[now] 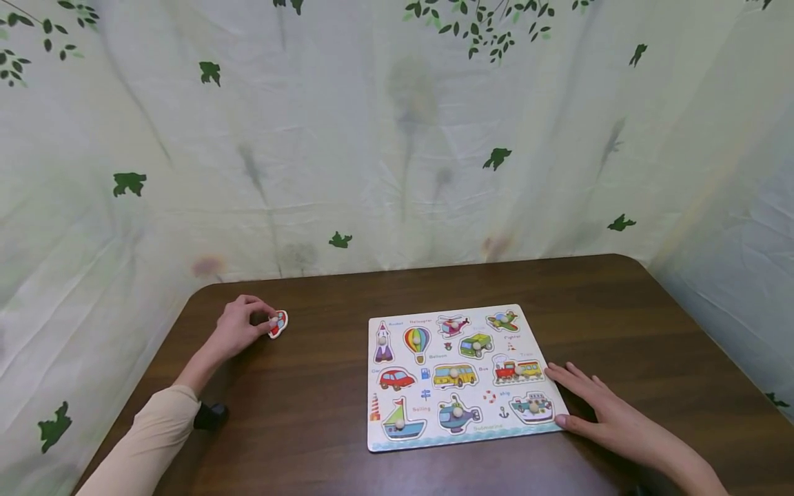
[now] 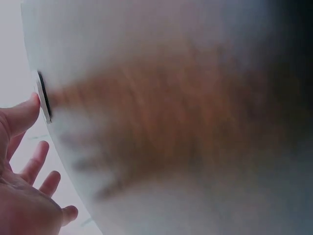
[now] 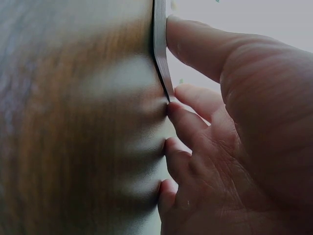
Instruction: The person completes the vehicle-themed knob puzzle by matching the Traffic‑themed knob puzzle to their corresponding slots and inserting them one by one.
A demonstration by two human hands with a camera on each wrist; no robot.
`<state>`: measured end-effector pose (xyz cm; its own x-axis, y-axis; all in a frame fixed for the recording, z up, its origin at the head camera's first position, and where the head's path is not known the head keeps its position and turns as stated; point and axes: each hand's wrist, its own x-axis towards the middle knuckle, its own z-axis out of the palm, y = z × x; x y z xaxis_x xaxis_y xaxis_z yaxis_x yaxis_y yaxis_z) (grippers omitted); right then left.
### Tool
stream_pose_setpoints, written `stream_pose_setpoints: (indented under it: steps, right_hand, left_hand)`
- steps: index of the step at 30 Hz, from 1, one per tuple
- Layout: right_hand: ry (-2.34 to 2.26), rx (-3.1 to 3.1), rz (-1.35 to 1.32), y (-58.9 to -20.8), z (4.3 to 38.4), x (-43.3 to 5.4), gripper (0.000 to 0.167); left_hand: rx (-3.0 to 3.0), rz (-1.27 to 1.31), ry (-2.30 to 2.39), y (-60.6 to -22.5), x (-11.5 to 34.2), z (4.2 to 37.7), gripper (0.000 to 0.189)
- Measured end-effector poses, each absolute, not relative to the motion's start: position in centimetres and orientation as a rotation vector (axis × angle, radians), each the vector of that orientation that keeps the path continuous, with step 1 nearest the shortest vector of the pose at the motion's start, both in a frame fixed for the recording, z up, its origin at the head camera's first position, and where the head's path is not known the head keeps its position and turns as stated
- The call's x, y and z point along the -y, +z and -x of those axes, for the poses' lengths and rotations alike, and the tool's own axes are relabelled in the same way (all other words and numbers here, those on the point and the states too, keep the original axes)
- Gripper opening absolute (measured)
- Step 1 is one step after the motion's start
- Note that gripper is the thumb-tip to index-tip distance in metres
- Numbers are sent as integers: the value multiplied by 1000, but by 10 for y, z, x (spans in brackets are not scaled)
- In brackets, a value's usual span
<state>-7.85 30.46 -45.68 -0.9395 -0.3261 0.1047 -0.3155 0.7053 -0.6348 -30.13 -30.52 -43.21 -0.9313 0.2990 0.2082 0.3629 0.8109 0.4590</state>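
Note:
At the table's left side, my left hand (image 1: 240,321) pinches a small red puzzle piece (image 1: 280,324) with a white border and a bit of blue. In the left wrist view this piece (image 2: 44,98) appears edge-on at the thumb tip, close over the tabletop, while the other fingers spread loosely. The white vehicle puzzle board (image 1: 484,432) lies flat right of centre. My right hand (image 1: 611,413) rests at its lower right, thumb on the corner and straight fingers along the right edge. From the right wrist view, the board's edge (image 3: 160,54) shows beside the thumb.
A dark brown wooden table (image 1: 310,393) with rounded back corners carries everything. Pieces with knobs, such as the yellow bus (image 1: 443,376) and the train (image 1: 530,370), sit in the board. Behind the table hangs a pale leaf-print curtain (image 1: 384,151).

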Motion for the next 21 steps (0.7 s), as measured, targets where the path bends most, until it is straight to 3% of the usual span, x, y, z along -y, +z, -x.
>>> stream_pose_setpoints:
  steps: [21]
  right_hand:
    - [-1095, -2863, 515, -458, 79, -305, 68]
  left_hand:
    - [2812, 743, -949, -422, 253, 266, 9]
